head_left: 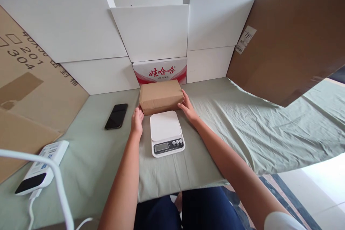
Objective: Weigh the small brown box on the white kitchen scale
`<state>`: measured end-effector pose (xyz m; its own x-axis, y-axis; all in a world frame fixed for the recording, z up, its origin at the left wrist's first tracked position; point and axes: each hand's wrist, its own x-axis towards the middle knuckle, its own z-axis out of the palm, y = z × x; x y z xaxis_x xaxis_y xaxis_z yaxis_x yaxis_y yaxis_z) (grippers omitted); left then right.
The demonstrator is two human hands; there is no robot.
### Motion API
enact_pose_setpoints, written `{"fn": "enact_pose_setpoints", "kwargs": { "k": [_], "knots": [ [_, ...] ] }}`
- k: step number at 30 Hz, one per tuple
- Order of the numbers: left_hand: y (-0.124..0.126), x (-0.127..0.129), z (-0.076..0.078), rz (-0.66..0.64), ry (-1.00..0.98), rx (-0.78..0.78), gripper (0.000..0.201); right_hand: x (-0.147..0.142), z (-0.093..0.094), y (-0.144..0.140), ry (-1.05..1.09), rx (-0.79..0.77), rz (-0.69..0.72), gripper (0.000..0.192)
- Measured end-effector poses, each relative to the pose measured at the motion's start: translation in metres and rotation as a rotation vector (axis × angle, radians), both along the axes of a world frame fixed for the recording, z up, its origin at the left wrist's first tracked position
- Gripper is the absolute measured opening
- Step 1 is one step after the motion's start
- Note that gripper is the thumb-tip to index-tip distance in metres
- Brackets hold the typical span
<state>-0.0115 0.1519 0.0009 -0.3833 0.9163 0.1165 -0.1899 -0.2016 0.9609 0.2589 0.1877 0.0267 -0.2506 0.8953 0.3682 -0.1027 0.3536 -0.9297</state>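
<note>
With my left hand (137, 120) and right hand (188, 109) clasping the box (160, 96) ends, I should press evenly, keeping it level above the scale (166, 133).

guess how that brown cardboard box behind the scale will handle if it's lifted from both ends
The brown cardboard box looks closed and flat-sided, so it should probably stay stiff. The left hand and right hand sit at its ends, so a two-sided lift looks manageable. Its broad, low shape makes tipping or rolling unlikely; weight cannot be told.
</note>
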Motion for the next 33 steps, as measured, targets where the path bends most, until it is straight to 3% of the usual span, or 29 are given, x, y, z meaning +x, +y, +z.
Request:
{"fn": "enact_pose_setpoints", "kwargs": {
  "k": [6, 12, 18, 22, 33],
  "knots": [
    [-0.005, 0.003, 0.008, 0.036, 0.002, 0.081, 0.085, -0.002, -0.003, -0.002, -0.053, 0.152, -0.080, 0.103],
    [-0.055, 0.013, 0.023, 0.063, 0.074, 0.199, 0.087, 0.007, 0.011, -0.039, -0.138, 0.303, -0.198, 0.100],
    [-0.124, 0.022, 0.008, 0.048, 0.134, 0.177, 0.085, 0.029, -0.002, -0.098, -0.191, 0.277, -0.212, 0.093],
    [-0.152, 0.021, -0.003, 0.067, 0.148, 0.147, 0.086, 0.034, -0.010, -0.119, -0.210, 0.284, -0.194, 0.089],
    [-0.162, 0.023, -0.001, 0.081, 0.125, 0.125, 0.084, 0.030, -0.005, -0.124, -0.234, 0.247, -0.159, 0.087]
  ]
}}
